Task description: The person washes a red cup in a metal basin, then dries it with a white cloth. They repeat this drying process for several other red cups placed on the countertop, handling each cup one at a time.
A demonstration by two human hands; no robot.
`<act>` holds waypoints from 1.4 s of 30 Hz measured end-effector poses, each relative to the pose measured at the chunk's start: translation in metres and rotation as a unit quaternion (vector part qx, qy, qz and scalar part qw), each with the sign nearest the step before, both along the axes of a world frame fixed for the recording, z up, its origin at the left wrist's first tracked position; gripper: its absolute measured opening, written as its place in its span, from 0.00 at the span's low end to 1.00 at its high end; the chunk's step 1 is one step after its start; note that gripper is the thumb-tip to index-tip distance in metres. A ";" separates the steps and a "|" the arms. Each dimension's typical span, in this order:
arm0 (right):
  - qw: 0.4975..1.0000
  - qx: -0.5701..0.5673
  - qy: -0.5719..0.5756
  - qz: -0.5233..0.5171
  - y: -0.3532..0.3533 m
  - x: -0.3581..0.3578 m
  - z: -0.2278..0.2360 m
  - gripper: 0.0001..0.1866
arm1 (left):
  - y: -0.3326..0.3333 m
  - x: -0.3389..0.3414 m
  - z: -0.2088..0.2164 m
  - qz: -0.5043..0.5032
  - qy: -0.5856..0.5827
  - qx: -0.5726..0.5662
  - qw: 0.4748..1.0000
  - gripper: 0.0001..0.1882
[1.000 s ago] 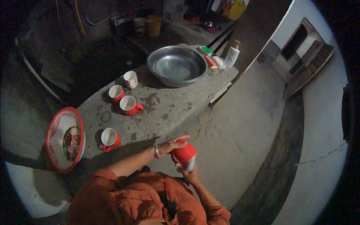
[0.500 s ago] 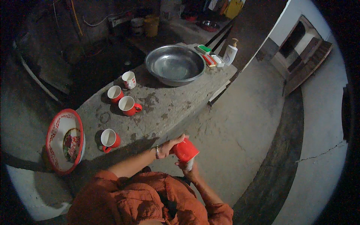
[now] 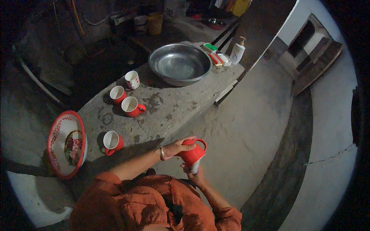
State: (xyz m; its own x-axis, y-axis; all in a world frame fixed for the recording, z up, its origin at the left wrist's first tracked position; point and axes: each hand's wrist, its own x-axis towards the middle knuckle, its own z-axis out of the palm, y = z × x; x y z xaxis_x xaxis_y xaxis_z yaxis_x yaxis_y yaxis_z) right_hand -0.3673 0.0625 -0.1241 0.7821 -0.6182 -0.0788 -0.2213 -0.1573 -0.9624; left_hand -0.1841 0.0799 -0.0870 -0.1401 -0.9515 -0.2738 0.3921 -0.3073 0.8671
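Note:
Over the floor in front of me, my left hand (image 3: 176,149) is wrapped round a red mug (image 3: 192,155) from the left. The mug's looped handle stands up at its far side. Below the mug, the fingers of my right hand (image 3: 192,175) hold a white cloth (image 3: 196,166) against its lower end; the cloth is partly hidden. On the concrete slab to my left, a red mug with white inside (image 3: 111,141) stands nearest. Two more red mugs, one nearer (image 3: 131,107) and one behind it (image 3: 117,94), stand beside a white patterned cup (image 3: 132,80).
A large metal basin (image 3: 180,65) rests at the slab's far end, beside soap boxes (image 3: 217,57) and a white pump bottle (image 3: 237,52). A red-rimmed enamel basin (image 3: 61,150) sits at the slab's left end. Buckets (image 3: 154,24) stand at the back, and a white wall (image 3: 335,127) curves along the right.
The mug has turned in my hands, so its handle now shows at the far side. My right hand stays beneath it with the white cloth.

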 end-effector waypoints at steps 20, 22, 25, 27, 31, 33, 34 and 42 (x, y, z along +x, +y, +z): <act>0.862 0.444 -0.210 -0.124 0.006 0.027 0.082 0.23 | 0.006 0.018 0.024 0.050 0.052 -0.059 0.996 0.30; 0.922 0.338 -0.177 -0.069 0.010 0.027 0.076 0.26 | 0.003 0.020 0.032 0.035 0.088 -0.065 0.993 0.29; 0.997 0.018 -0.027 0.069 0.002 0.021 0.045 0.25 | -0.002 0.021 0.020 0.015 0.123 -0.014 0.992 0.27; 0.952 -0.225 0.139 0.153 -0.015 0.025 0.034 0.22 | -0.001 0.020 0.004 0.021 0.117 0.033 0.992 0.28; 0.963 -0.245 0.073 0.084 -0.017 0.011 0.000 0.19 | 0.001 0.011 -0.009 0.047 0.159 0.062 0.984 0.34; 0.985 0.161 -0.067 -0.016 0.001 0.010 0.015 0.19 | 0.005 0.014 0.000 0.073 0.122 -0.011 0.990 0.40; 0.962 0.239 -0.120 -0.048 0.006 0.013 0.031 0.20 | 0.005 0.017 0.001 0.083 0.051 -0.092 0.991 0.41; 0.985 -0.158 0.041 0.046 -0.007 0.022 0.011 0.20 | 0.000 0.002 -0.002 0.202 -0.068 -0.018 0.977 0.28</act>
State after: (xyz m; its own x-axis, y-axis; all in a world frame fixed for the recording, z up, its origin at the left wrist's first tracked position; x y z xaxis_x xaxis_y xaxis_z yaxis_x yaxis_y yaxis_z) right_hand -0.3456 0.0553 -0.1134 0.8345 -0.5494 0.0423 -0.2666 -0.4697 -0.8416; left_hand -0.1822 0.0798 -0.0894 0.2836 -0.9311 -0.2295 0.3557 -0.1201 0.9269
